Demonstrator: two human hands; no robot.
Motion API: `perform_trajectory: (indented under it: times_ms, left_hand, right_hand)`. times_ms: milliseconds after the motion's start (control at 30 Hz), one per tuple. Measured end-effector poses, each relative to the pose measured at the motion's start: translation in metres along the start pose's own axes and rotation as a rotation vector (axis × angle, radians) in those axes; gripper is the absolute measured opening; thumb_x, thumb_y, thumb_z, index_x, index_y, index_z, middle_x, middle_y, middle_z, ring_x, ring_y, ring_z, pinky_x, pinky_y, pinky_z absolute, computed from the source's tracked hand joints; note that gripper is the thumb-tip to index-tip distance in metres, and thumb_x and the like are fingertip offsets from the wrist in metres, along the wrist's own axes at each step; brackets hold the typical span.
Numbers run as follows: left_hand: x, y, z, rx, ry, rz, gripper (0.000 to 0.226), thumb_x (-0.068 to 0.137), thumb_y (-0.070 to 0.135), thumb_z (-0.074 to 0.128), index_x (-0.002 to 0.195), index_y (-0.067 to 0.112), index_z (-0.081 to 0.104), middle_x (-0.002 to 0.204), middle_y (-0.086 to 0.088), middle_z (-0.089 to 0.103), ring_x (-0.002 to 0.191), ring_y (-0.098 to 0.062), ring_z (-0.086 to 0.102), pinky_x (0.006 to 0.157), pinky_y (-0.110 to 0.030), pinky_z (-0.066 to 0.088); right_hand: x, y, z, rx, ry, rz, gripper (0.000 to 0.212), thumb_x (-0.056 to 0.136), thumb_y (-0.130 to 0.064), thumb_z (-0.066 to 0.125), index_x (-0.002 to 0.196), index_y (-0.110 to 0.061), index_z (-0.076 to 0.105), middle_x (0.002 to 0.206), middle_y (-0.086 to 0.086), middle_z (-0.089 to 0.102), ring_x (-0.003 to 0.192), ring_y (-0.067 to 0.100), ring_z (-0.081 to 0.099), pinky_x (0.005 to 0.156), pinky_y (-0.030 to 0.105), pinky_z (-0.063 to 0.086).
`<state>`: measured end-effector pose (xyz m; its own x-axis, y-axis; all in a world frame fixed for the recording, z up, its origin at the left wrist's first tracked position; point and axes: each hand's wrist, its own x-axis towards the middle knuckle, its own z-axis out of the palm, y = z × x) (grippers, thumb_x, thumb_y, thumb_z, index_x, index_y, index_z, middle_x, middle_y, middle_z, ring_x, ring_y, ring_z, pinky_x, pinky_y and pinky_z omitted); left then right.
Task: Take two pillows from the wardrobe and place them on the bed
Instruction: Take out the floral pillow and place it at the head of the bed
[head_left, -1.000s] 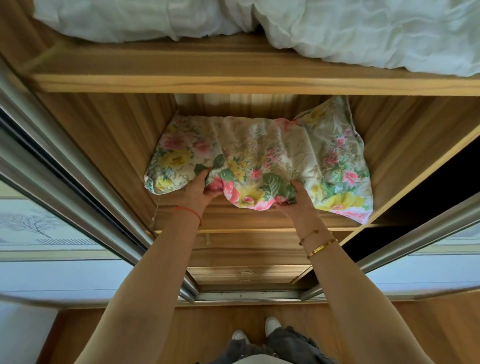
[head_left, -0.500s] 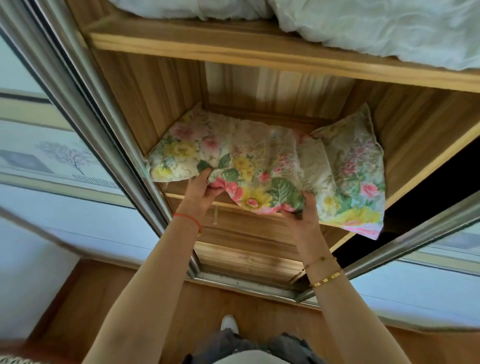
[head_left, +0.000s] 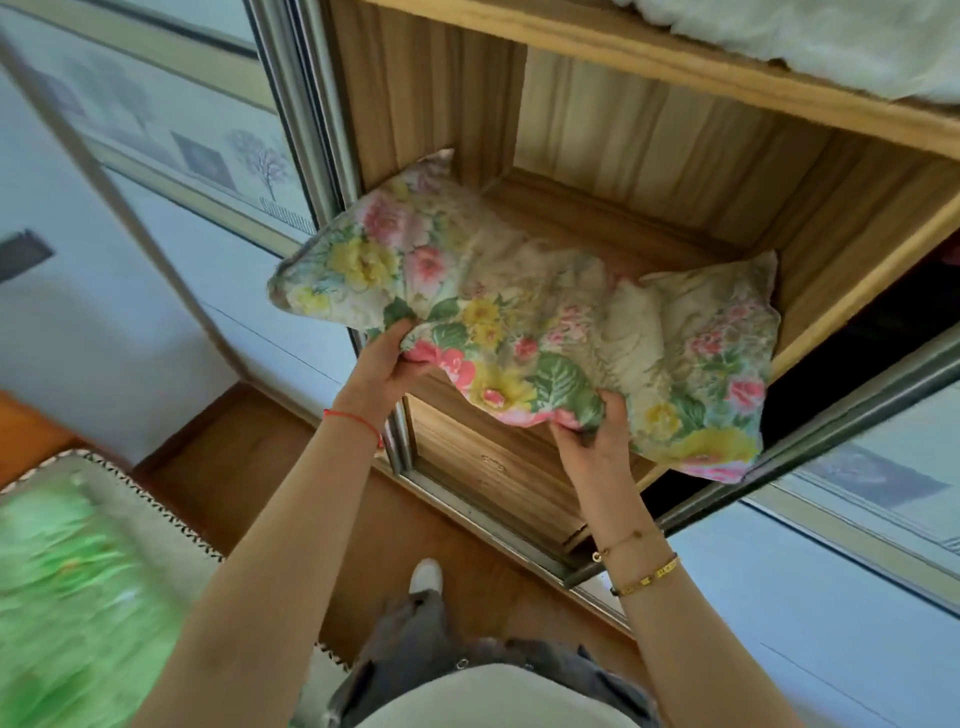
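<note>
While both my hands grip its near edge, floral pillow (head_left: 519, 322) sits half out of the wardrobe shelf (head_left: 597, 218), L end poking past the door frame, R end hanging over the shelf lip. L hand (head_left: 382, 364): fingers curled round the fabric. R hand (head_left: 592, 441): fingers bunch the fabric from below. White bedding (head_left: 831, 41) on the upper shelf. Sliding door (head_left: 156, 156) to the L, drawers (head_left: 493, 467) under the shelf. Green-covered bed (head_left: 78, 571) bottom L, blurry; wood floor (head_left: 249, 467) btwn it and the wardrobe.
</note>
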<state>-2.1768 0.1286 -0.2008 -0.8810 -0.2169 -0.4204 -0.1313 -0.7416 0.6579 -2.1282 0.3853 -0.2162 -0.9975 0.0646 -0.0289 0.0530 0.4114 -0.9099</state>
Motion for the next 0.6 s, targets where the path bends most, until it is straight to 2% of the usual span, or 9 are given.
perform_trajectory:
  times_ms: [100, 133, 200, 267, 333, 400, 500, 533, 600]
  left_hand:
    - [-0.031, -0.009, -0.012, -0.028, 0.032, 0.061, 0.017, 0.101, 0.002, 0.045, 0.096, 0.001, 0.061, 0.094, -0.017, 0.057, 0.084, -0.025, 0.058, 0.067, -0.042, 0.063]
    - [-0.042, -0.012, -0.015, -0.012, 0.045, 0.082, 0.016, 0.101, 0.002, 0.046, 0.097, 0.000, 0.062, 0.098, -0.019, 0.060, 0.089, -0.027, 0.062, 0.066, -0.042, 0.064]
    - [-0.062, -0.016, -0.021, -0.015, 0.057, 0.121, 0.016, 0.099, 0.002, 0.048, 0.104, -0.003, 0.063, 0.109, -0.023, 0.063, 0.102, -0.032, 0.065, 0.077, -0.044, 0.063]
    - [-0.079, -0.021, -0.025, -0.012, 0.073, 0.151, 0.019, 0.098, 0.002, 0.049, 0.110, -0.004, 0.062, 0.120, -0.026, 0.061, 0.114, -0.034, 0.062, 0.094, -0.047, 0.055]
    - [-0.096, -0.024, -0.027, -0.044, 0.098, 0.179, 0.018, 0.099, 0.003, 0.050, 0.108, -0.003, 0.064, 0.121, -0.025, 0.062, 0.117, -0.033, 0.062, 0.100, -0.048, 0.052]
    - [-0.113, -0.028, -0.028, -0.072, 0.098, 0.211, 0.019, 0.099, 0.003, 0.049, 0.105, -0.003, 0.067, 0.112, -0.021, 0.070, 0.107, -0.030, 0.069, 0.096, -0.045, 0.056]
    - [-0.134, -0.032, -0.029, -0.116, 0.103, 0.237, 0.020, 0.099, 0.002, 0.048, 0.106, -0.004, 0.067, 0.099, -0.018, 0.075, 0.093, -0.026, 0.074, 0.078, -0.040, 0.063]
    - [-0.140, -0.034, -0.030, -0.136, 0.124, 0.242, 0.021, 0.099, 0.001, 0.049, 0.110, -0.005, 0.065, 0.102, -0.019, 0.074, 0.093, -0.027, 0.074, 0.075, -0.039, 0.063]
    - [-0.149, -0.038, -0.033, -0.196, 0.133, 0.263, 0.030, 0.099, 0.001, 0.049, 0.126, -0.008, 0.058, 0.119, -0.023, 0.068, 0.103, -0.029, 0.072, 0.085, -0.043, 0.061]
  right_hand:
    - [-0.020, 0.008, -0.014, 0.016, -0.056, -0.088, 0.049, 0.090, -0.022, 0.070, 0.123, -0.037, 0.036, 0.120, -0.008, 0.051, 0.106, -0.011, 0.053, 0.090, 0.001, 0.039]
    - [-0.024, 0.008, -0.020, 0.021, -0.079, -0.088, 0.048, 0.090, -0.022, 0.070, 0.123, -0.034, 0.038, 0.121, -0.006, 0.052, 0.106, -0.011, 0.053, 0.087, -0.001, 0.038]
    - [-0.028, 0.005, -0.027, 0.047, -0.125, -0.055, 0.050, 0.088, -0.023, 0.071, 0.128, -0.028, 0.041, 0.127, 0.001, 0.054, 0.113, 0.006, 0.056, 0.096, 0.009, 0.040]
    - [-0.035, 0.003, -0.034, 0.082, -0.177, -0.050, 0.053, 0.088, -0.024, 0.071, 0.132, -0.025, 0.041, 0.130, 0.002, 0.054, 0.117, 0.014, 0.055, 0.101, 0.021, 0.042]
    - [-0.042, 0.007, -0.041, 0.084, -0.215, -0.097, 0.051, 0.089, -0.025, 0.070, 0.131, -0.027, 0.040, 0.127, -0.001, 0.054, 0.116, 0.012, 0.055, 0.098, 0.017, 0.042]
    - [-0.048, 0.009, -0.048, 0.085, -0.250, -0.127, 0.049, 0.090, -0.025, 0.070, 0.127, -0.032, 0.039, 0.120, -0.007, 0.054, 0.115, 0.011, 0.056, 0.092, 0.010, 0.041]
    - [-0.053, 0.011, -0.053, 0.087, -0.278, -0.143, 0.050, 0.089, -0.025, 0.071, 0.127, -0.032, 0.039, 0.128, 0.001, 0.053, 0.120, 0.016, 0.055, 0.102, 0.023, 0.045]
    - [-0.055, 0.012, -0.054, 0.082, -0.293, -0.152, 0.050, 0.088, -0.025, 0.071, 0.127, -0.030, 0.040, 0.130, 0.003, 0.052, 0.121, 0.017, 0.055, 0.104, 0.027, 0.046]
    - [-0.059, 0.012, -0.059, 0.127, -0.328, -0.146, 0.049, 0.088, -0.022, 0.072, 0.127, -0.026, 0.042, 0.127, 0.003, 0.055, 0.118, 0.016, 0.058, 0.099, 0.027, 0.049]
